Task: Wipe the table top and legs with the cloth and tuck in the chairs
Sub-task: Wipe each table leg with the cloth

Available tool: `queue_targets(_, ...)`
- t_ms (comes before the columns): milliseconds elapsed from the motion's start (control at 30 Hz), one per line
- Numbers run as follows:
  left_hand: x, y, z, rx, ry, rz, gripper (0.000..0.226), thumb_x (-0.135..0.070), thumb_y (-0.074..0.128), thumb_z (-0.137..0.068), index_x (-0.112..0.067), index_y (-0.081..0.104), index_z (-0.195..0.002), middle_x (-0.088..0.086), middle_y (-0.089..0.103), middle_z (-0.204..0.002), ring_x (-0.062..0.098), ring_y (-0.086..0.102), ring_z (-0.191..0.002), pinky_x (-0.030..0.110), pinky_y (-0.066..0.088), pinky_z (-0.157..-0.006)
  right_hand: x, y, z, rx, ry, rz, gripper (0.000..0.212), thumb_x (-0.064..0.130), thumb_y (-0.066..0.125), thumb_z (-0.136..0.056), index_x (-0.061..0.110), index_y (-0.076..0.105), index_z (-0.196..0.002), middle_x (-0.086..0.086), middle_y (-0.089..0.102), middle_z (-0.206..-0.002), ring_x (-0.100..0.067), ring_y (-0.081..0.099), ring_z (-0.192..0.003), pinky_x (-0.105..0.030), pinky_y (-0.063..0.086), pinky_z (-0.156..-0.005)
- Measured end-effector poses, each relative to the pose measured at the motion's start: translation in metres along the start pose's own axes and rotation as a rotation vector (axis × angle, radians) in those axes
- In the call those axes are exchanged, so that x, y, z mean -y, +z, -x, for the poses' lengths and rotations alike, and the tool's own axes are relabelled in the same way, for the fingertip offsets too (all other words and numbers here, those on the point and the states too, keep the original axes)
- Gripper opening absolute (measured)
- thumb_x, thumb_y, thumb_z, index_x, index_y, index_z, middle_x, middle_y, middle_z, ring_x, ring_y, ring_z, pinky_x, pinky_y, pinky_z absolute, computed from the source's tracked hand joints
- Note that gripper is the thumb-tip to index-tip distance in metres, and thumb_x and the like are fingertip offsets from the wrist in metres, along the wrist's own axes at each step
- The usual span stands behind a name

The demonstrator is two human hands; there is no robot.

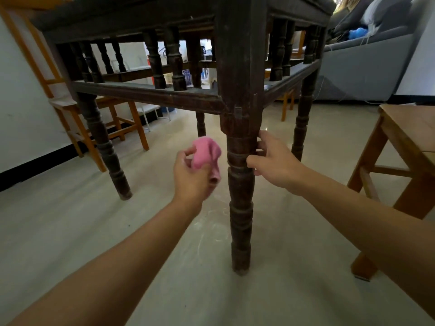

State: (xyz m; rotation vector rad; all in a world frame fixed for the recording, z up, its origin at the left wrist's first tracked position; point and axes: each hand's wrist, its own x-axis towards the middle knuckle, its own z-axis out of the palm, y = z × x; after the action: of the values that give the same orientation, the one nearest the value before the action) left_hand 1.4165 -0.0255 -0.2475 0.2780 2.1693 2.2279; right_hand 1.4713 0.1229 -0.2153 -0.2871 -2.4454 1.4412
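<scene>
I am low down, looking at a dark wooden table [150, 96] with turned legs and a spindle rail. Its near leg [240, 208] stands in the middle of the view. My left hand [191, 177] grips a bunched pink cloth [206, 152] just left of that leg, a little apart from it. My right hand [274, 161] holds the leg from the right side, thumb in front and fingers curled round behind it. An orange wooden chair [94, 128] stands at the left behind the table. A wooden stool or chair [404, 147] is at the right.
A grey sofa [367, 67] with a blue item on it sits at the back right. A white wall with a black skirting runs along the left. The floor [70, 231] is pale tile. Another orange chair leg [286, 107] shows behind the table.
</scene>
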Motion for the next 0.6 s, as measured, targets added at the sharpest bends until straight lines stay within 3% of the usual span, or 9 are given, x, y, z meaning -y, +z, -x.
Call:
queue_targets(133, 0.024, 0.017, 0.019, 0.179, 0.117, -0.251, 0.026, -0.005, 0.063, -0.086, -0.02, 0.052, -0.105, -0.004, 0.06, -0.098, 0.017, 0.066, -0.089, 0.032, 0.06, -0.068, -0.003, 0.004, 0.003, -0.008, -0.021, 0.027, 0.064, 0.008, 0.061, -0.091, 0.025, 0.031, -0.145, -0.004, 0.052, -0.139, -0.024, 0.05, -0.127, -0.05, 0.047, -0.103)
queue_targets(233, 0.04, 0.003, 0.031, 0.388, -0.07, -0.549, 0.006, -0.019, 0.062, -0.09, -0.014, 0.058, -0.091, 0.0, 0.063, -0.084, 0.014, 0.066, -0.076, 0.024, 0.056, -0.057, -0.005, 0.003, 0.002, 0.01, -0.012, 0.033, 0.066, 0.009, 0.061, -0.091, 0.025, 0.03, -0.147, -0.005, 0.05, -0.141, -0.026, 0.048, -0.13, -0.051, 0.046, -0.104)
queue_targets(267, 0.045, -0.003, 0.034, 0.454, -0.137, -0.63, 0.011, -0.023, 0.059, -0.092, -0.013, 0.059, -0.09, 0.003, 0.063, -0.083, 0.014, 0.064, -0.072, 0.022, 0.054, -0.055, -0.005, 0.003, 0.002, 0.019, -0.009, 0.029, 0.066, 0.009, 0.061, -0.091, 0.025, 0.03, -0.147, -0.005, 0.05, -0.142, -0.026, 0.048, -0.13, -0.051, 0.046, -0.104)
queue_targets(300, 0.049, -0.008, 0.033, 0.455, -0.169, -0.653, 0.014, -0.026, 0.058, -0.093, -0.012, 0.06, -0.089, 0.004, 0.063, -0.083, 0.013, 0.063, -0.07, 0.022, 0.054, -0.055, -0.004, 0.003, 0.002, 0.025, -0.009, 0.027, 0.067, 0.009, 0.061, -0.091, 0.025, 0.029, -0.148, -0.005, 0.049, -0.142, -0.027, 0.048, -0.13, -0.051, 0.046, -0.104)
queue_targets(367, 0.048, -0.012, 0.021, 0.25, -0.141, -0.486, 0.017, -0.029, 0.057, -0.093, -0.013, 0.06, -0.088, 0.004, 0.064, -0.082, 0.012, 0.063, -0.069, 0.022, 0.055, -0.058, -0.003, 0.005, 0.003, -0.007, -0.023, 0.036, 0.068, 0.011, 0.061, -0.092, 0.025, 0.026, -0.149, -0.004, 0.045, -0.146, -0.027, 0.047, -0.131, -0.048, 0.045, -0.105)
queue_targets(433, 0.043, -0.008, 0.005, 0.037, -0.023, -0.343, 0.01, -0.022, 0.06, -0.092, -0.013, 0.062, -0.097, 0.001, 0.065, -0.087, 0.008, 0.065, -0.075, 0.019, 0.054, -0.06, -0.006, 0.012, 0.006, -0.148, -0.074, 0.096, 0.077, 0.015, 0.063, -0.092, 0.026, 0.017, -0.152, -0.002, 0.033, -0.155, -0.025, 0.042, -0.136, -0.042, 0.042, -0.107)
queue_targets(467, 0.044, -0.004, 0.002, 0.027, 0.052, -0.337, 0.01, -0.017, 0.061, -0.091, -0.013, 0.062, -0.099, -0.001, 0.065, -0.088, 0.006, 0.065, -0.076, 0.018, 0.053, -0.061, -0.007, 0.015, 0.009, -0.233, -0.133, 0.138, 0.081, 0.016, 0.063, -0.091, 0.027, 0.012, -0.154, -0.002, 0.025, -0.158, -0.023, 0.038, -0.138, -0.035, 0.039, -0.107)
queue_targets(533, 0.056, 0.007, 0.017, 0.212, 0.116, -0.378, 0.003, -0.012, 0.059, -0.091, -0.014, 0.061, -0.09, -0.002, 0.064, -0.081, 0.002, 0.064, -0.068, 0.014, 0.051, -0.056, -0.009, 0.021, 0.017, -0.358, -0.318, 0.264, 0.083, 0.016, 0.061, -0.091, 0.024, 0.009, -0.154, -0.004, 0.013, -0.161, -0.021, 0.025, -0.144, -0.026, 0.029, -0.106)
queue_targets(600, 0.082, 0.012, 0.045, 0.579, 0.012, -0.623, 0.013, -0.011, 0.059, -0.09, -0.019, 0.058, -0.079, -0.004, 0.06, -0.073, 0.0, 0.06, -0.058, 0.011, 0.045, -0.05, -0.014, 0.021, 0.021, -0.415, -0.571, 0.491, 0.076, 0.014, 0.059, -0.088, 0.015, 0.019, -0.153, -0.013, 0.012, -0.161, -0.026, 0.017, -0.147, -0.033, 0.028, -0.113)
